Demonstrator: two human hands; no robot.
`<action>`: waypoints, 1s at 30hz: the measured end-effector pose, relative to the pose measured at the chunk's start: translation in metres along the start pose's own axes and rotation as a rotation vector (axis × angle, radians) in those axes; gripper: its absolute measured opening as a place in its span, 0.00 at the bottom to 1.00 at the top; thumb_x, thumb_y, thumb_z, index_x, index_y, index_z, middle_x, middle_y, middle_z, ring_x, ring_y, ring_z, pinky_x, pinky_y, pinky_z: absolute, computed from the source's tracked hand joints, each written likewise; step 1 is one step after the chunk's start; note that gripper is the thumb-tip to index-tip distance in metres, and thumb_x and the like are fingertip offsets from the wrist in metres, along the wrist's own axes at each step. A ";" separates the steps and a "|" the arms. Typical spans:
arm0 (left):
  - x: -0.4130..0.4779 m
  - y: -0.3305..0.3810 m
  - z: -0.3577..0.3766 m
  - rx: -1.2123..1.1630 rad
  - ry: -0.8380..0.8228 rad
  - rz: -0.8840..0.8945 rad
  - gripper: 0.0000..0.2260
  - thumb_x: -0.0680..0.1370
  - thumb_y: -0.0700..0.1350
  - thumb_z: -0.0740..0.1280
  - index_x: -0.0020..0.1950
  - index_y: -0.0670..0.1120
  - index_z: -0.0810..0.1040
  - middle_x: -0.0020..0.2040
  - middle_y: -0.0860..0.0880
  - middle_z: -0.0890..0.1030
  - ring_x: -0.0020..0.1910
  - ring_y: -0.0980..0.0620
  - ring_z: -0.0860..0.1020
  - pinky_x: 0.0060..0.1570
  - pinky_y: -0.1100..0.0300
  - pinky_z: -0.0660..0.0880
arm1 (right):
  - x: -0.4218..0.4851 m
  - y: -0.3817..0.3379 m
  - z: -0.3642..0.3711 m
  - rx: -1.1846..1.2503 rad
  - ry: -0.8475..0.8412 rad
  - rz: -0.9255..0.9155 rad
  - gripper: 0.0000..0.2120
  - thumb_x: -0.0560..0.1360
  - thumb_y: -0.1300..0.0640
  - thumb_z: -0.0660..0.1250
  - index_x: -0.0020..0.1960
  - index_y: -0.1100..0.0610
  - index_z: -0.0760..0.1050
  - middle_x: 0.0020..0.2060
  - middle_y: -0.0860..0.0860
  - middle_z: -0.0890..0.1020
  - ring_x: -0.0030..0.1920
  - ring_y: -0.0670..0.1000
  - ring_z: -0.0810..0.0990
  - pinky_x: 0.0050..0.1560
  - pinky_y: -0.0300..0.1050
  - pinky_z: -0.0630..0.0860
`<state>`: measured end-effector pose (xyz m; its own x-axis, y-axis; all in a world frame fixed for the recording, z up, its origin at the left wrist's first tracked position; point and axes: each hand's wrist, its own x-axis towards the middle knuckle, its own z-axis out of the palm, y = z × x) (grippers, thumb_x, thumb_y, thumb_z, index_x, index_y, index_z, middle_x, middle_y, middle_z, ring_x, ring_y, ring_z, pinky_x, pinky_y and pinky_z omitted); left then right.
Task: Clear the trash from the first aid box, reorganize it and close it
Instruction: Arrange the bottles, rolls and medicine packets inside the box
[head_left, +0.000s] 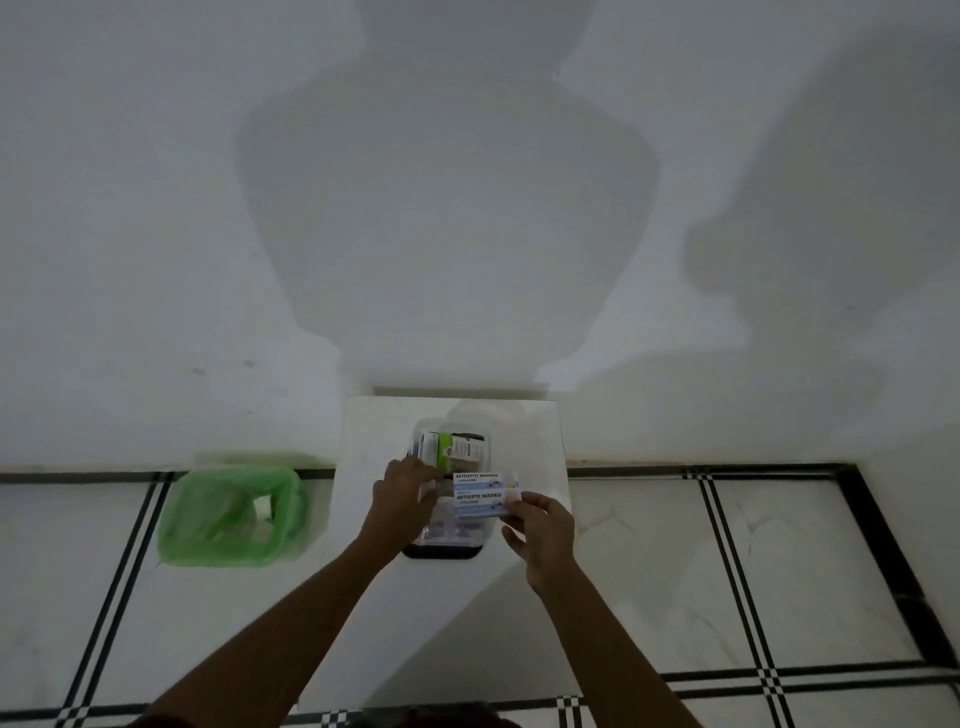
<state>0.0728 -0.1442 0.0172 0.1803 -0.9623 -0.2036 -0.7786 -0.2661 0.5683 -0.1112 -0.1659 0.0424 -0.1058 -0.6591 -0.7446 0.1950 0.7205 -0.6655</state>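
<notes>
A pale wall (156, 208) rises beyond both hands, with a broad shadow of the person across it. Below it the tiled floor (753, 561) with black lines spreads out to either side of the arms. A white table (535, 447) sits under the hands, pushed against the wall. Well off to the left of the left hand stands a bin lined with a green bag (231, 517), on the floor beside the table. The clear first aid box (449, 540) lies open on the table between the two hands, packets standing in its far end, just past the left hand. The left hand (402, 501) reaches into the box, fingers curled; what it grips I cannot tell. The right hand (540, 527) pinches a blue and white bandage packet (479, 493) by its right end, holding it over the box.
</notes>
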 end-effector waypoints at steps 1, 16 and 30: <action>-0.006 -0.006 -0.002 -0.109 0.104 -0.025 0.09 0.76 0.43 0.67 0.55 0.43 0.80 0.53 0.43 0.79 0.53 0.43 0.74 0.52 0.52 0.72 | 0.003 0.001 0.002 -0.017 0.007 0.002 0.13 0.72 0.64 0.71 0.55 0.64 0.74 0.49 0.62 0.83 0.46 0.56 0.83 0.39 0.46 0.79; -0.047 -0.047 -0.015 -0.429 0.105 -0.354 0.11 0.76 0.46 0.66 0.55 0.42 0.80 0.45 0.46 0.83 0.41 0.51 0.79 0.45 0.57 0.76 | 0.015 0.018 0.046 -0.798 0.085 -0.349 0.10 0.73 0.59 0.71 0.43 0.61 0.71 0.34 0.51 0.75 0.29 0.41 0.73 0.19 0.29 0.66; -0.020 -0.008 -0.004 -0.387 -0.076 -0.483 0.16 0.78 0.46 0.63 0.62 0.39 0.72 0.56 0.38 0.81 0.43 0.47 0.79 0.43 0.55 0.79 | 0.022 0.028 0.022 -0.873 0.110 -0.540 0.17 0.70 0.46 0.73 0.48 0.57 0.73 0.42 0.52 0.78 0.43 0.51 0.77 0.39 0.40 0.72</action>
<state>0.0775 -0.1235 0.0197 0.4030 -0.7256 -0.5577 -0.3434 -0.6848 0.6428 -0.0866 -0.1652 0.0086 -0.0660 -0.9494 -0.3072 -0.6762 0.2689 -0.6859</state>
